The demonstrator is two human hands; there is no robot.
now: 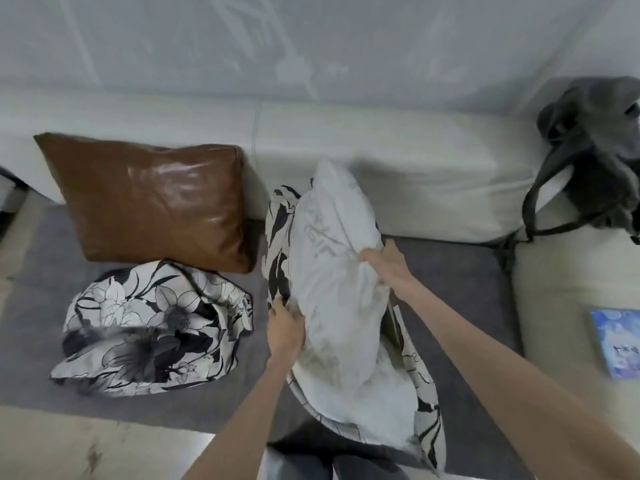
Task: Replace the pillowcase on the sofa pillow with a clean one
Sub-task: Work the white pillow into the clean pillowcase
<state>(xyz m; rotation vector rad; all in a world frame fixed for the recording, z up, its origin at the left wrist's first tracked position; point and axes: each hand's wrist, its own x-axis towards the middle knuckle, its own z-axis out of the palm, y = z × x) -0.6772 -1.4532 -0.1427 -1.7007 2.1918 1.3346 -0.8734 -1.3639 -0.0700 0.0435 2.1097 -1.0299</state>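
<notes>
Pillow insert (332, 271) mid-sofa, long axis running toward the backrest, half inside floral case (277, 237). Left hand (285, 329) pinches case edge at insert's left side; right hand (388, 263) grips insert's right side. Spare floral case (149, 327) lies left.

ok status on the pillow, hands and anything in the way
Left hand and right hand both gripping the white pillow insert. Floral case only partly around it. Second floral case crumpled beside, clear of the work.

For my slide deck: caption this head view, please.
Both hands, left hand and right hand, grip a white pillow half inside a floral pillowcase on the sofa.
</notes>
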